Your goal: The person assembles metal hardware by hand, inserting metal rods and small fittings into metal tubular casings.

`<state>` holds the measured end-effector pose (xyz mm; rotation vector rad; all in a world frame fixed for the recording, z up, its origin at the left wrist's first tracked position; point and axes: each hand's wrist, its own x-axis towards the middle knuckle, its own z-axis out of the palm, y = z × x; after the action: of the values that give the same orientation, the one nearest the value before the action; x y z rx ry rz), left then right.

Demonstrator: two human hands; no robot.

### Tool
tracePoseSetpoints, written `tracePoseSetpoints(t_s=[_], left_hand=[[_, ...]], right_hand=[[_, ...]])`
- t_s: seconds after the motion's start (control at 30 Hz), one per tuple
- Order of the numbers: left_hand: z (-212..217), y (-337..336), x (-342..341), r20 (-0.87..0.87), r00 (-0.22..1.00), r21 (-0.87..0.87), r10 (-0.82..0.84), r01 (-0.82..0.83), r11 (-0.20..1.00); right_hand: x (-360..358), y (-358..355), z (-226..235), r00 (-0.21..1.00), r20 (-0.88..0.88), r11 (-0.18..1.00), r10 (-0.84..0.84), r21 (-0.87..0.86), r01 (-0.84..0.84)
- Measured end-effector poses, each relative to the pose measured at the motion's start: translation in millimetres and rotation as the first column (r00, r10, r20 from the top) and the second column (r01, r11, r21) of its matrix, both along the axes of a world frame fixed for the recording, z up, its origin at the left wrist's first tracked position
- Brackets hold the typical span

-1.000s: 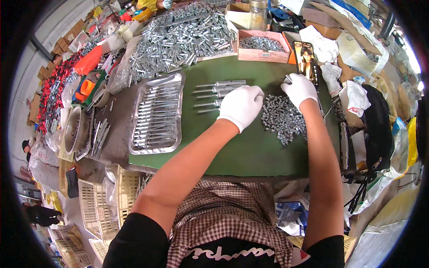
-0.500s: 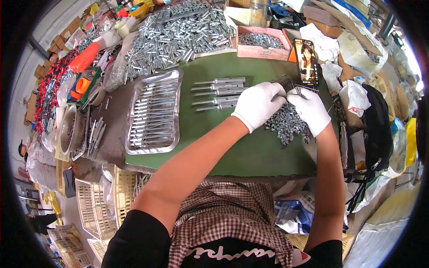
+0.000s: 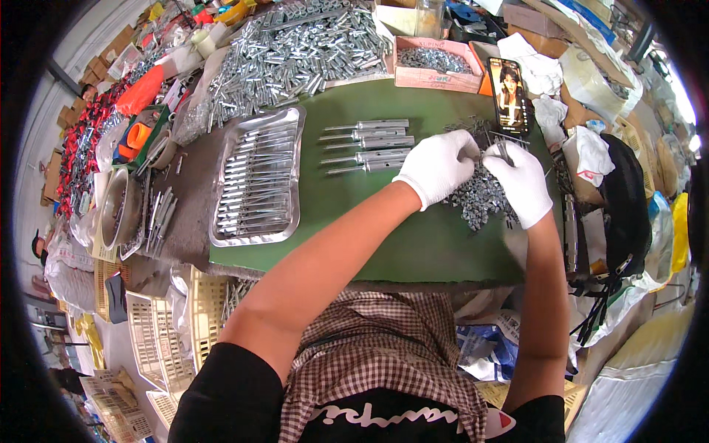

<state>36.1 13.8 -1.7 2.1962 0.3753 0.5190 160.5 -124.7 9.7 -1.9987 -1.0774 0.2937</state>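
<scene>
Both my hands wear white knit gloves and hover over a pile of small grey metal pieces (image 3: 476,198) on the green work surface (image 3: 369,244). My left hand (image 3: 440,168) is closed at the pile's left side, thumb and forefinger together; anything between them is hidden. Facing it, my right hand (image 3: 521,181) pinches a small, narrow grey metal piece (image 3: 504,152), whose kind is too small to tell. Left of my hands lie several metal rods with thicker tubular sleeves (image 3: 377,142). Farther left, a silver metal tray (image 3: 295,177) holds a row of similar rods.
A big heap of metal tubes (image 3: 303,55) covers the back left. Behind my hands stand a pink box (image 3: 437,78) of small metal parts and a phone (image 3: 508,96) with a lit screen. A metal bowl (image 3: 121,209) sits far left, a black bag (image 3: 626,207) at right.
The whole view has shifted slightly. My hands stay over the pile, their fingertips close together, with only small finger movements. The tray and the laid-out rods have not visibly changed.
</scene>
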Motion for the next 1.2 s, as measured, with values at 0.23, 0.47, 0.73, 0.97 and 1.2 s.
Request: tracePoseSetpoints(t_s=[0.23,0.47,0.73,0.97,1.2], left_hand=[[-8.6,0.4,-8.4,-0.09,0.993,-0.067,-0.075,0.069,0.995],[-1.8,-0.9,-11.6,-0.048,0.996,-0.113,-0.078,0.072,0.991],[-6.0,-3.1,-6.6,-0.109,0.992,0.3,-0.062,0.092,0.949],[13.3,53.4,-59.1,-0.085,0.991,0.503,0.1,-0.044,0.863],[-5.2,32.0,-80.9,-0.235,0.925,0.688,0.3,-0.06,0.723]], right_hand=[[-5.4,-21.8,-7.7,0.992,0.11,0.987,0.068,-0.15,-0.051],[-14.2,-21.7,-1.5,0.994,0.102,0.999,0.038,-0.029,-0.035],[-17.2,-27.8,0.4,0.997,0.07,0.998,0.02,0.066,-0.025],[-42.6,-74.3,-7.2,0.988,0.073,0.967,-0.137,0.228,0.118],[-101.0,-69.1,-9.2,0.891,-0.437,0.944,-0.126,0.223,0.243]])
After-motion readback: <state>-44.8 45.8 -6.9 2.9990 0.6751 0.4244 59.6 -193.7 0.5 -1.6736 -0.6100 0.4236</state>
